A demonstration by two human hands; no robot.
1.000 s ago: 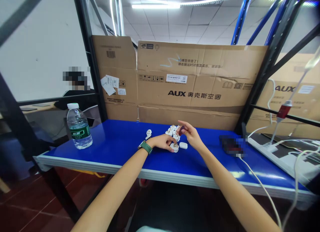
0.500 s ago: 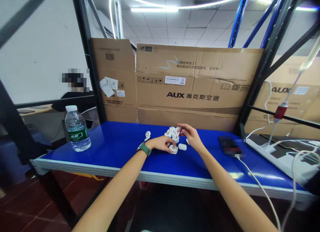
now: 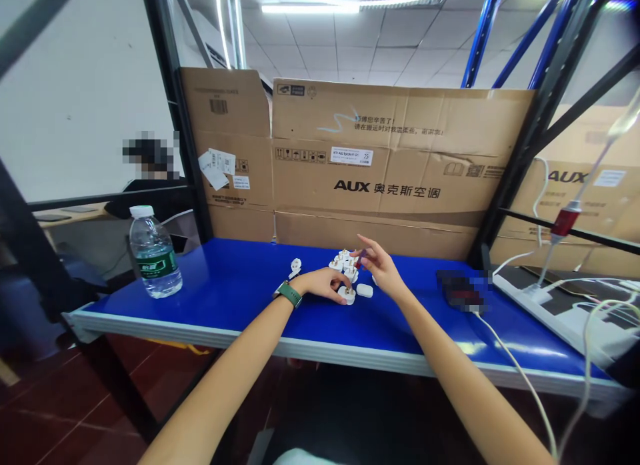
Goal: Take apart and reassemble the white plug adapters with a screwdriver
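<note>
My left hand (image 3: 327, 285), with a green-strapped watch at the wrist, has its fingers closed on a round white plug part (image 3: 347, 295) with small brass-coloured pieces on top. That part rests on the blue table. My right hand (image 3: 377, 259) is raised just behind and to the right, pinching a small, slim red tool (image 3: 361, 258) whose kind I cannot make out. Beyond the left hand lie several white plug parts (image 3: 345, 259) with brass-coloured pieces. A white oval cover (image 3: 365, 290) lies right of the held part. Another white piece is mostly hidden by the right hand.
White pieces (image 3: 295, 266) lie on the blue table (image 3: 240, 271) left of the hands. A water bottle (image 3: 156, 258) stands at the left end. To the right are a dark device with a cable (image 3: 457, 291) and a laptop (image 3: 550, 321). Cardboard (image 3: 375, 165) walls the back.
The right hand's fingers have shifted slightly and its index finger is raised more. My left hand stays on the plug part. The whole view has tilted a little.
</note>
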